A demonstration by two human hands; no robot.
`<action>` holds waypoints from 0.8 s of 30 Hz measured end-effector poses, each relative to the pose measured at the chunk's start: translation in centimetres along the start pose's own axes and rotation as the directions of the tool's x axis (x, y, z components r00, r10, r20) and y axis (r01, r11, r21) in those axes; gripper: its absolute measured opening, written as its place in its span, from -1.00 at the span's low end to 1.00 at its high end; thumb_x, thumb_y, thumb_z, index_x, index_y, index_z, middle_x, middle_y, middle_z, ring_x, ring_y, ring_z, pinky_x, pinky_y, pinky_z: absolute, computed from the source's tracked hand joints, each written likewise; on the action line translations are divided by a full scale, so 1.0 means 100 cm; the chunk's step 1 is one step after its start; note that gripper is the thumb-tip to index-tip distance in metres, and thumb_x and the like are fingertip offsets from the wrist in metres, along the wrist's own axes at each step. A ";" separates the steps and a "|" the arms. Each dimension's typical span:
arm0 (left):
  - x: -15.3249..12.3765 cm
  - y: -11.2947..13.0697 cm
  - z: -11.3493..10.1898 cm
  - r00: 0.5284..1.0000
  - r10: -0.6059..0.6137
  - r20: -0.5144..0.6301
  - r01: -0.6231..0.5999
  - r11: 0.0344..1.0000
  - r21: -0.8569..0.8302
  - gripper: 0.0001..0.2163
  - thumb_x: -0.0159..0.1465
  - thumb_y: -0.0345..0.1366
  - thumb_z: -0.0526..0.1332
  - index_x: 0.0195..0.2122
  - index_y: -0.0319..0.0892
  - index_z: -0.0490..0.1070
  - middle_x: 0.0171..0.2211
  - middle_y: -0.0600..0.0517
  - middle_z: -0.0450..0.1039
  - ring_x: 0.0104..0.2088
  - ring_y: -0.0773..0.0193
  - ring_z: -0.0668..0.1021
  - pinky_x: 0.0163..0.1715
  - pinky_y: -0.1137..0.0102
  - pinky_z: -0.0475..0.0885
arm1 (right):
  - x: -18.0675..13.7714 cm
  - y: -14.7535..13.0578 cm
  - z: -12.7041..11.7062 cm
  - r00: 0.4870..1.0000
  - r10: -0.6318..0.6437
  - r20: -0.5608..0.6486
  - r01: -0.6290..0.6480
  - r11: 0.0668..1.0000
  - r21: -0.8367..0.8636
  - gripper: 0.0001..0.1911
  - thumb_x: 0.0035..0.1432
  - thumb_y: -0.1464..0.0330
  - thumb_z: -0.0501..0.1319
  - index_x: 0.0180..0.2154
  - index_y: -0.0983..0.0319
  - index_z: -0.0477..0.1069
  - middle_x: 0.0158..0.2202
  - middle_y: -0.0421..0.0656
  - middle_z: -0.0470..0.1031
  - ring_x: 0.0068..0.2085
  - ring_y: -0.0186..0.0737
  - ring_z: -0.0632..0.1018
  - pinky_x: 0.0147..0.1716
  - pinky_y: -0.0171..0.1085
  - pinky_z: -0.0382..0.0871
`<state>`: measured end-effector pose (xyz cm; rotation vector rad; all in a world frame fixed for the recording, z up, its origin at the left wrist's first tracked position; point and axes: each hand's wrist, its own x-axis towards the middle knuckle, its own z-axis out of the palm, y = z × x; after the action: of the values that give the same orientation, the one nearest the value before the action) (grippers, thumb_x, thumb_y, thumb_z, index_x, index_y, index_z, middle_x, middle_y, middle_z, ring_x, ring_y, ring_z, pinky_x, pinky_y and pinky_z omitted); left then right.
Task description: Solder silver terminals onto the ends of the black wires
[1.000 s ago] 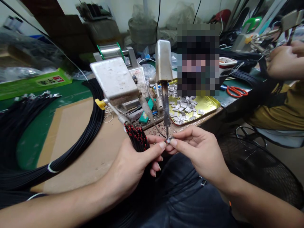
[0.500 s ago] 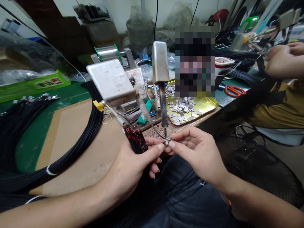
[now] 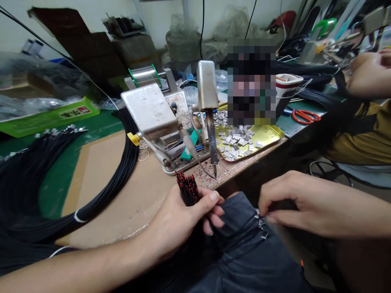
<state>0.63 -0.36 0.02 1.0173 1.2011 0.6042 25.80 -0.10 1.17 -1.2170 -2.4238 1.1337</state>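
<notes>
My left hand (image 3: 198, 211) is closed around a bundle of black cables (image 3: 187, 189) whose red wire ends point upward. Over my lap, my right hand (image 3: 293, 203) pinches a small metal USB connector (image 3: 257, 212) at its fingertips. Other cables with USB connectors (image 3: 264, 235) on their ends lie across my dark trousers just below it. A soldering iron (image 3: 211, 138) hangs tip down from its stand, above and between my hands. Beside its tip ends a thin curved solder feed tube (image 3: 203, 166).
A yellow tray (image 3: 269, 136) of loose metal connector shells sits behind the iron. The metal soldering machine (image 3: 149, 110) carries a solder spool (image 3: 145, 76). A coil of black cable (image 3: 122, 162) lies left on cardboard. Orange-handled scissors (image 3: 305, 116) and a co-worker's hands (image 3: 368, 75) are at right.
My right hand has moved from the iron's tip down and right to the connectors on my lap. My left hand has dropped slightly from the tip, still holding the cable bundle.
</notes>
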 end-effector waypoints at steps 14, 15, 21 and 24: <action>0.001 -0.009 -0.001 0.954 0.019 0.301 -0.057 0.991 0.118 -0.73 0.04 -0.48 0.38 -0.26 -0.20 0.38 -0.41 0.13 0.42 -0.46 0.40 0.40 -0.48 0.50 0.36 | 0.046 -0.039 0.070 0.943 0.124 -0.308 0.083 0.810 0.580 -0.93 0.05 0.51 0.32 -0.47 0.28 0.52 -0.53 -0.29 0.45 -0.49 -0.43 0.37 -0.52 -0.43 0.21; 0.000 -0.008 -0.001 0.955 0.016 0.297 -0.053 0.992 0.119 -0.74 0.05 -0.45 0.38 -0.26 -0.21 0.37 -0.40 0.12 0.41 -0.45 0.39 0.40 -0.48 0.49 0.37 | 0.045 -0.038 0.070 0.947 0.141 -0.289 0.061 0.803 0.592 -0.92 0.06 0.49 0.31 -0.47 0.29 0.51 -0.55 -0.29 0.43 -0.50 -0.43 0.35 -0.54 -0.42 0.19; -0.005 -0.009 -0.001 0.986 0.032 0.162 -0.035 0.999 0.019 -0.72 0.11 -0.23 0.40 -0.27 -0.19 0.34 -0.45 0.09 0.41 -0.44 0.30 0.46 -0.49 0.42 0.45 | 0.045 -0.026 0.055 0.923 0.263 -0.282 -0.016 0.757 0.653 -0.88 0.05 0.37 0.35 -0.46 0.30 0.50 -0.57 -0.27 0.39 -0.51 -0.40 0.31 -0.57 -0.40 0.16; -0.005 -0.008 -0.003 0.997 0.049 0.059 -0.049 0.999 0.013 -0.72 0.08 -0.19 0.43 -0.37 -0.22 0.37 -0.55 0.12 0.39 -0.53 0.35 0.44 -0.55 0.45 0.42 | 0.046 -0.019 0.050 0.929 0.247 -0.276 0.018 0.713 0.701 -0.87 0.00 0.37 0.40 -0.46 0.29 0.51 -0.55 -0.25 0.44 -0.50 -0.38 0.35 -0.54 -0.38 0.19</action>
<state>0.08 -1.05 -0.43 1.0722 1.1325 0.6007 19.32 -0.04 -1.60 -1.1726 -1.4334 1.5104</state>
